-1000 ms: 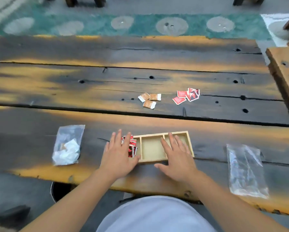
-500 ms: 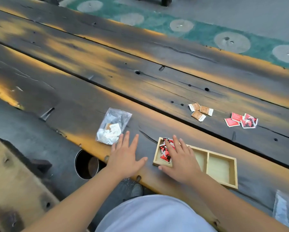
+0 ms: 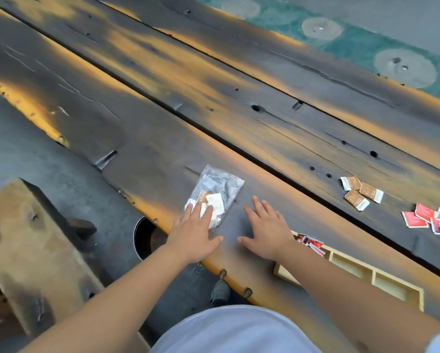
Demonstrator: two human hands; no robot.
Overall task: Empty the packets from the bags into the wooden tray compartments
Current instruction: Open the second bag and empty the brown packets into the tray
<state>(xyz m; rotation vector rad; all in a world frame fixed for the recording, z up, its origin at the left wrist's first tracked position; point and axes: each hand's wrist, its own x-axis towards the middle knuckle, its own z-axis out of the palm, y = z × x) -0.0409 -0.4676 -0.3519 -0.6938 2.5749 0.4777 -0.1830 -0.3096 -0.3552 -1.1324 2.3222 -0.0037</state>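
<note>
- Clear bag [image 3: 217, 192], holding white packets [image 3: 215, 206] (one brownish), lies on the table [image 3: 150, 159] near its front edge.
- Left hand [image 3: 193, 233]: fingers straight and spread, tips resting on the bag's near end.
- Right hand [image 3: 267, 230]: fingers straight, apart, flat over bare wood at the bag's 4 o'clock.
- Wooden tray [image 3: 351, 273] at the right hand's 4 o'clock; red packets [image 3: 311, 244] fill its left compartment.
- Brown packets [image 3: 361, 192] and loose red packets [image 3: 430, 220] lie at the tray's 1 o'clock.

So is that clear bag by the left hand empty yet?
Not empty: white packets show through the clear bag, with the left hand touching its near end.
</note>
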